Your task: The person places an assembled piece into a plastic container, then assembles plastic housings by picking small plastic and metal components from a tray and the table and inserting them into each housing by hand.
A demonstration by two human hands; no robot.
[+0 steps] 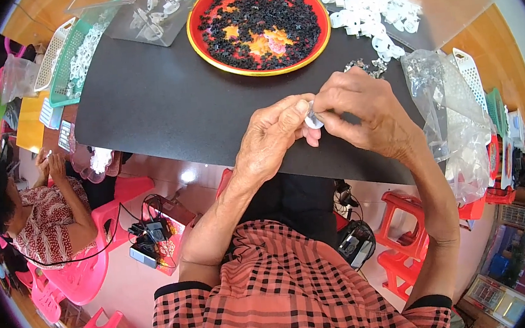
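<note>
My left hand (273, 139) and my right hand (365, 113) meet over the near edge of a black tabletop (162, 104). Between their fingertips they pinch one small white plastic piece (313, 120), mostly hidden by the fingers. Beyond the hands stands a round red tray (214, 58) filled with several small black parts. A heap of white plastic rings (368, 2) lies to the right of the tray. A few small clear parts (363, 65) lie just past my right hand.
A clear box (147, 17) and a green basket (78, 55) hold white rings at the far left. A clear plastic bag (453, 114) hangs off the table's right side. Another person (39, 211) sits at lower left on a pink chair. Red stools (402, 239) stand below.
</note>
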